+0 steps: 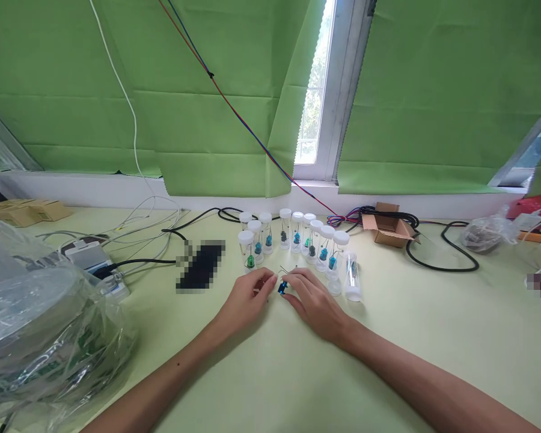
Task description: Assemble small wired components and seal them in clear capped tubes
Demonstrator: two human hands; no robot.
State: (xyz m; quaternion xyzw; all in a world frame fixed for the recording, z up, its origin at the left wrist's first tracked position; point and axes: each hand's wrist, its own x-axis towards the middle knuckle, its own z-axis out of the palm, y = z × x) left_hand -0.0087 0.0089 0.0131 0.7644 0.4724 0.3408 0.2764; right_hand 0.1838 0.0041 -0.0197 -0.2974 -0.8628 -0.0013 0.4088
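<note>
A small blue piece (282,287) is held just above or against the bench (261,379), near its middle; which of the two cannot be told. It is pinched between the thumb and fingers of the right hand (293,291), whose grip is narrow. The left hand (271,282) is placed just beside it, with thumb and forefinger brought close together; whether anything is held there cannot be told. Thin wire-like pieces (283,270) can be seen by the fingertips, too fine to be made out clearly.

Just beyond the hands, clear vials (296,234) with white caps are set upright in a loose arc, and small blue, green and dark pieces are contained in them. At the right end of the arc a clear tube (352,278) is placed.

To the left, a black pixelated object (202,265) is laid on the bench, and farther out a large reel (31,313) is wrapped in clear plastic. Behind the vials, to the right, an open cardboard box (390,228) is partly surrounded by a black cable (453,269). The window behind is largely covered by green blinds (225,138), across which red and blue wires (252,128) are strung.
</note>
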